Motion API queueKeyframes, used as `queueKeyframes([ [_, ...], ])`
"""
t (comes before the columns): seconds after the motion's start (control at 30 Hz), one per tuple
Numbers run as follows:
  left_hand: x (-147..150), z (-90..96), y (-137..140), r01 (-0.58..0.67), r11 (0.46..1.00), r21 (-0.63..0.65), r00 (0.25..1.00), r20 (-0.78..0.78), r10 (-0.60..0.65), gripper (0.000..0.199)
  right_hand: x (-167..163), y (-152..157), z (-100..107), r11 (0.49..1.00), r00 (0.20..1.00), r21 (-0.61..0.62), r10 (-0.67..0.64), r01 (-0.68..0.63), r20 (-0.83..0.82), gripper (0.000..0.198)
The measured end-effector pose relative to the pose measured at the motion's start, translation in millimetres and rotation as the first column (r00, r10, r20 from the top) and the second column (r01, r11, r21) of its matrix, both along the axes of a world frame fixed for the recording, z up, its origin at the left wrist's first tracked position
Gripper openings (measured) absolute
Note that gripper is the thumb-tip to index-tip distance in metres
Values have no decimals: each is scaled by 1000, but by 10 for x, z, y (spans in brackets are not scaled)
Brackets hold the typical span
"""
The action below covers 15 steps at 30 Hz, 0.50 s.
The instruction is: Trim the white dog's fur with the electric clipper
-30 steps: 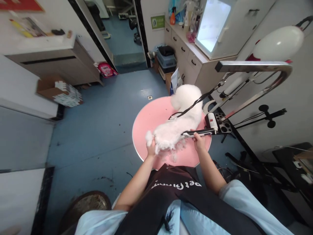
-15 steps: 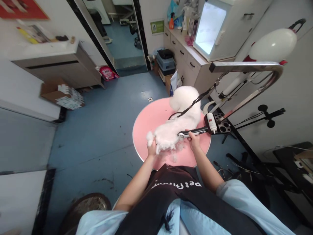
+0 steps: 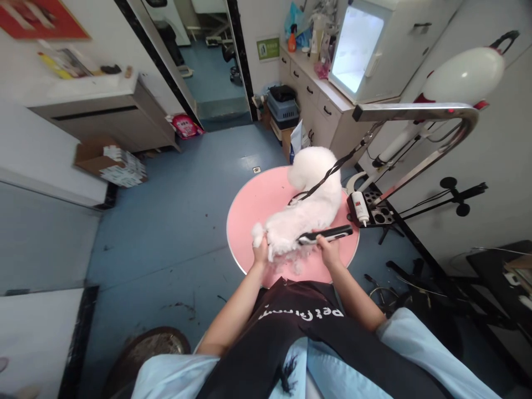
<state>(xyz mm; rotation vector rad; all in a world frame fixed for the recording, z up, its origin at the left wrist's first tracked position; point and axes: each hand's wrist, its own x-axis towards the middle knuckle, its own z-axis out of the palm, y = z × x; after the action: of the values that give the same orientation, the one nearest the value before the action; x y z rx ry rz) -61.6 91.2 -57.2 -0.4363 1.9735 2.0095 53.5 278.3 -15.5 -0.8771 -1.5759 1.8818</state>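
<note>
A fluffy white dog point(image 3: 318, 191) is on a round pink table point(image 3: 245, 205), with a dark cord running down to it from a metal arm. My left hand point(image 3: 260, 252) is closed at the dog's left end, beside a round white tuft; whether it grips the tail or a leg I cannot tell. In my right hand point(image 3: 329, 250) is a black and white hair clipper point(image 3: 332, 233). Its head lies against the fur on the dog's near side, and my fingers are wrapped round its body. Loose fur point(image 3: 296, 265) lies on the table below.
The curved metal grooming arm point(image 3: 419, 112) reaches over from the right. At the table's right edge a holder carries a white bottle point(image 3: 359, 208). Behind stand drawers point(image 3: 313, 97), a lit white cabinet point(image 3: 357, 47) and a blue pet carrier point(image 3: 284, 106). A round brown stool point(image 3: 153, 346) is at lower left.
The clipper has shifted slightly left and turned in my right hand, its black side now showing more. My left hand keeps its hold, and the dog stays in about the same pose.
</note>
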Motion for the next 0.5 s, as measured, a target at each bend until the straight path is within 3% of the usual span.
queueKeyframes([
  [0.1, 7, 15, -3, -33, 999, -12, 999, -21, 33, 44, -110, 152, 96, 987, 989, 49, -149, 150, -15, 31],
  [0.2, 4, 42, 1, -46, 999, 9, 998, -31, 46, 42, -173, 83, 138, 996, 1000, 91, -19, 17, 16, 31],
  [0.33, -8, 112, 0, -74, 997, 13, 996, -52, 74, 43, -111, -290, 82, 987, 994, 117, 105, -106, 22, 27],
  [0.5, -31, 186, -14, -78, 997, 20, 996, -41, 79, 51, 27, -516, 44, 974, 975, 64, 221, -219, -32, 36],
])
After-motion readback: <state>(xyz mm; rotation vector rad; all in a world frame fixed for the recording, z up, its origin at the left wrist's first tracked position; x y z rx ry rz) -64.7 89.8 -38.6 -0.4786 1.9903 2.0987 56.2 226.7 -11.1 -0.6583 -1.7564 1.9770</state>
